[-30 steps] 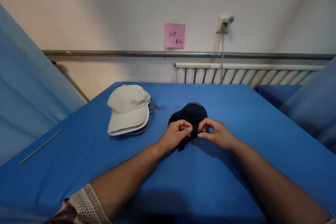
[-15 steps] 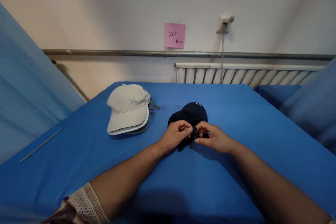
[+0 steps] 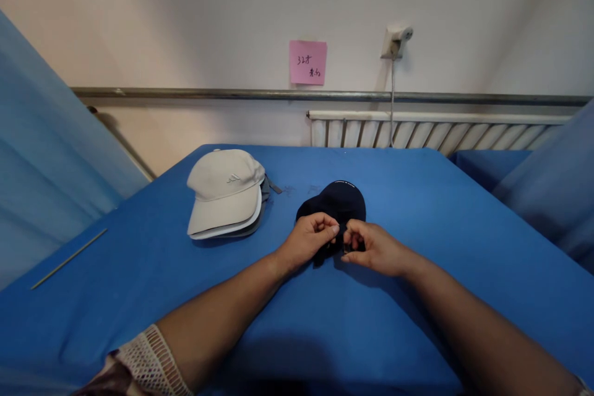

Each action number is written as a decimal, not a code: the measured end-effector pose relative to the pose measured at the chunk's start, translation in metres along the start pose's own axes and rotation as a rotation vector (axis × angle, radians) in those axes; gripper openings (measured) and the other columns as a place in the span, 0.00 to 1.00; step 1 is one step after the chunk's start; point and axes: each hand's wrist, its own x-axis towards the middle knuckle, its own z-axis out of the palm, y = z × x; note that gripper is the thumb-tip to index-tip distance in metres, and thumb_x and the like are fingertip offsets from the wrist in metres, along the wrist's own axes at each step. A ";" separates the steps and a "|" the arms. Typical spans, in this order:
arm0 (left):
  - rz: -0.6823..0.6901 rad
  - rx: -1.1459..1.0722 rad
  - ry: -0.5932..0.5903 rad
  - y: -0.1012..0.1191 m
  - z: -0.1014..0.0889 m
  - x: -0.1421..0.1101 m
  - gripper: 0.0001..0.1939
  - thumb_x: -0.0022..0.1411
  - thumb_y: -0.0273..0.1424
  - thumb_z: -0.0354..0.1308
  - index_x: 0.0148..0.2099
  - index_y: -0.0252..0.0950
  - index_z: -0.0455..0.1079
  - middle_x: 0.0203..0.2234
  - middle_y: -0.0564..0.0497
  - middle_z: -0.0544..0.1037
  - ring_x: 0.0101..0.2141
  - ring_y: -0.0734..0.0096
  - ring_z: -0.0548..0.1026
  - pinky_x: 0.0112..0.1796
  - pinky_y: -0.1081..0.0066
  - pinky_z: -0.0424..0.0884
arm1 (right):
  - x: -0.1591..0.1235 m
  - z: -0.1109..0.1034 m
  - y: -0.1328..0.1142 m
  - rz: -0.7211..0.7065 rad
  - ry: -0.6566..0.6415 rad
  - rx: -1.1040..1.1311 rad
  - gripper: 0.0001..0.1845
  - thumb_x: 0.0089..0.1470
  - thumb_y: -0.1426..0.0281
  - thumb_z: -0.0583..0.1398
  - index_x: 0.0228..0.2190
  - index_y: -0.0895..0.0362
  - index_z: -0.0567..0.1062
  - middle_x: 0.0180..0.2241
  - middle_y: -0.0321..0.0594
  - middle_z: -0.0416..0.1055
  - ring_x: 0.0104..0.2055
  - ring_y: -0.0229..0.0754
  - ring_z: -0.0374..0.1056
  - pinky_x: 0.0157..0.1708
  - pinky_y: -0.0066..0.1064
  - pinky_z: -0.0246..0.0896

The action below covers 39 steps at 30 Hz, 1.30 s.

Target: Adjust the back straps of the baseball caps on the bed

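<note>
A black cap lies on the blue-covered table, its far edge carrying small white lettering. My left hand pinches the cap's near part, thumb and forefinger together on a dark strap. Just to its right, my right hand has its fingers curled in at the same strap, with the thumb below and a small dark piece between them. The fingers cover most of the strap and whatever fastens it. Left of the hands rests a stack of caps, a beige cap on top, with a white brim and a grey cap under it.
A thin stick lies on the table's left side. Behind the blue table cover stand a white radiator and a metal rail. A pink note is on the wall. Blue curtains hang at both sides.
My right hand has dropped slightly and its fingers have curled more at the strap. My left hand keeps its pinch. The view has shifted very slightly.
</note>
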 end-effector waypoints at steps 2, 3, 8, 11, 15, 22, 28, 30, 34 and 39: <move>-0.004 0.006 -0.002 0.000 0.000 0.000 0.14 0.54 0.40 0.64 0.34 0.33 0.71 0.22 0.53 0.71 0.23 0.78 0.68 0.25 0.75 0.64 | -0.001 -0.005 0.000 0.000 0.017 0.036 0.12 0.46 0.72 0.65 0.30 0.53 0.65 0.27 0.31 0.64 0.28 0.35 0.60 0.28 0.28 0.57; -0.003 0.011 0.000 0.000 0.000 0.000 0.14 0.54 0.40 0.63 0.34 0.32 0.71 0.21 0.53 0.71 0.22 0.78 0.67 0.25 0.75 0.63 | -0.002 -0.007 0.000 0.006 0.032 0.024 0.12 0.46 0.71 0.65 0.30 0.53 0.65 0.26 0.31 0.64 0.28 0.35 0.60 0.28 0.28 0.57; -0.001 0.023 -0.005 0.001 0.001 -0.001 0.13 0.55 0.39 0.63 0.34 0.32 0.70 0.21 0.53 0.71 0.22 0.79 0.67 0.24 0.76 0.62 | -0.006 -0.009 -0.004 0.031 0.049 -0.054 0.12 0.46 0.71 0.66 0.30 0.53 0.66 0.26 0.30 0.65 0.27 0.34 0.60 0.27 0.27 0.56; -0.006 0.018 -0.003 0.001 0.001 -0.001 0.13 0.55 0.39 0.63 0.34 0.32 0.70 0.21 0.53 0.71 0.22 0.79 0.66 0.24 0.76 0.62 | -0.005 -0.007 -0.004 0.024 0.047 -0.024 0.12 0.47 0.71 0.66 0.31 0.53 0.66 0.26 0.30 0.65 0.26 0.34 0.60 0.26 0.27 0.56; -0.012 0.004 -0.003 0.001 0.002 -0.001 0.14 0.54 0.40 0.64 0.34 0.33 0.70 0.21 0.53 0.71 0.22 0.79 0.67 0.24 0.76 0.62 | -0.003 -0.006 -0.001 0.042 0.060 -0.012 0.13 0.46 0.69 0.67 0.31 0.53 0.67 0.25 0.31 0.66 0.26 0.34 0.60 0.25 0.27 0.56; -0.005 0.032 -0.005 0.001 0.000 0.000 0.14 0.54 0.40 0.64 0.33 0.33 0.71 0.21 0.53 0.71 0.22 0.78 0.67 0.25 0.75 0.63 | -0.003 -0.006 -0.004 0.031 0.044 0.175 0.14 0.46 0.69 0.67 0.31 0.53 0.66 0.24 0.29 0.65 0.25 0.34 0.61 0.25 0.27 0.56; 0.000 0.015 -0.010 0.001 0.001 -0.001 0.15 0.54 0.40 0.63 0.33 0.32 0.71 0.22 0.53 0.71 0.23 0.78 0.67 0.26 0.75 0.63 | -0.001 -0.001 -0.002 0.061 0.060 0.269 0.11 0.47 0.68 0.67 0.31 0.54 0.69 0.24 0.30 0.66 0.25 0.33 0.60 0.26 0.27 0.57; 0.006 0.006 -0.006 0.001 0.001 -0.001 0.14 0.54 0.39 0.63 0.33 0.32 0.71 0.22 0.53 0.71 0.24 0.78 0.67 0.27 0.75 0.63 | 0.000 0.002 -0.002 0.079 0.083 0.258 0.10 0.47 0.67 0.66 0.30 0.54 0.70 0.23 0.30 0.66 0.25 0.33 0.61 0.26 0.27 0.58; 0.002 -0.022 0.001 0.001 0.000 0.000 0.13 0.54 0.38 0.64 0.34 0.32 0.71 0.22 0.53 0.71 0.24 0.78 0.67 0.27 0.75 0.63 | 0.000 0.001 -0.002 0.034 0.180 0.166 0.10 0.47 0.66 0.67 0.31 0.54 0.72 0.23 0.31 0.68 0.25 0.34 0.62 0.26 0.28 0.59; -0.024 -0.111 0.026 0.005 -0.001 0.000 0.15 0.52 0.40 0.66 0.33 0.32 0.71 0.22 0.53 0.71 0.24 0.77 0.67 0.28 0.74 0.63 | 0.001 -0.008 0.002 -0.034 0.341 0.215 0.11 0.47 0.64 0.67 0.33 0.54 0.74 0.27 0.35 0.71 0.29 0.37 0.65 0.31 0.31 0.62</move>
